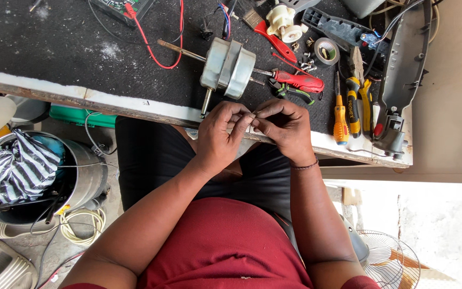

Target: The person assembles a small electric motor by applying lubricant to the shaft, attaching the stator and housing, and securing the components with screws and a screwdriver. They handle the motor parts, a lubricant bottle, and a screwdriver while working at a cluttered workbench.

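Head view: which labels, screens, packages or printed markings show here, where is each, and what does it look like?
Meter: top edge of the bench, dark body with green face, cut off by the frame; red lead attached.
Yellow screwdriver: right of the hands, yellow and black handle.
Pliers: beside that screwdriver, yellow and black handles with dark lettering along one handle.
No packages or signs in view.
Left hand and right hand: fingertips meet at the bench edge; nothing legible between them.

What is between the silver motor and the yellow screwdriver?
In the head view, a red-handled screwdriver lies between the silver motor and the yellow screwdriver.
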